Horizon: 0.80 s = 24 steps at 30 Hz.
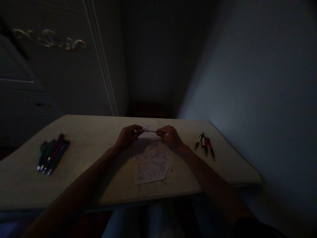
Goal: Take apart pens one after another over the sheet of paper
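Head view: left hand [127,136] and right hand [171,136] are pinching a pen [150,131] between them; scribbled paper [152,162] is lying beneath and nearside. Left pens [53,153] and right pens [206,145] are flanking the grip. Handling is apparently underway; pens finished: cannot tell.

The scene is dim and underexposed. Beyond the left grip [128,136] and right grip [171,136], the corner [153,59] sinks nearly to black; right of them, the wall [267,82] carries faint bluish light, cut by a soft diagonal shadow. Left of them, blurred pens [57,158] show small glints. Below, writing on the paper [152,162] looks smeared. Wide-angle distortion stretches the bench [94,132] sideways.
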Tool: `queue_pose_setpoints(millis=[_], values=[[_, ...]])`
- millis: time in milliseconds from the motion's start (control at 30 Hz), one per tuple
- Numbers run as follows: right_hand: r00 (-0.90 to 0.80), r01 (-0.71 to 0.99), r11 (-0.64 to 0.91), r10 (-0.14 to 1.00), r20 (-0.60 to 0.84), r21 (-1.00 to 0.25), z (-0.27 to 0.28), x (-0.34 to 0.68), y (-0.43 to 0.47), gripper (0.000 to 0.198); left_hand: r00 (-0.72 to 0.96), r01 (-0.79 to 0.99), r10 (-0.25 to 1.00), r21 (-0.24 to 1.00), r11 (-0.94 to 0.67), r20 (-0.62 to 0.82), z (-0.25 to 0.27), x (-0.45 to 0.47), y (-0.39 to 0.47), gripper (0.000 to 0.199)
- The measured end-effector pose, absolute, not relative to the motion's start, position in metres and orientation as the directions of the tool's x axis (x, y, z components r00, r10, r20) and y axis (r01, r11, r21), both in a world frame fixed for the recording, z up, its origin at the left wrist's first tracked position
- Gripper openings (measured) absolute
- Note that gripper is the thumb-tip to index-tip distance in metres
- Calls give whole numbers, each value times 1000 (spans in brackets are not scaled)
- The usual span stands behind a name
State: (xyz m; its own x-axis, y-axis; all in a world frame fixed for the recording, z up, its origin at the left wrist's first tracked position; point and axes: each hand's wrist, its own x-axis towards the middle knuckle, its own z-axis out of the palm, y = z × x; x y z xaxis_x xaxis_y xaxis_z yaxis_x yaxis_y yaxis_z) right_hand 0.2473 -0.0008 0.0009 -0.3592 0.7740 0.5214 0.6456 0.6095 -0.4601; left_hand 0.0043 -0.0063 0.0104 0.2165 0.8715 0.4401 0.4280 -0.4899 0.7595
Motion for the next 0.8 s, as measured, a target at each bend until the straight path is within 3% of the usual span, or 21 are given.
queue_pose_setpoints(millis=[533,800], values=[[-413,678,627,756,507,-383,-2,271,16,12,336,424,815,696,-579,473,-1,-13,11,28],[-413,687,620,762,499,-379,-2,272,15,16,313,499,822,654,-568,475,-5,-14,12,24]])
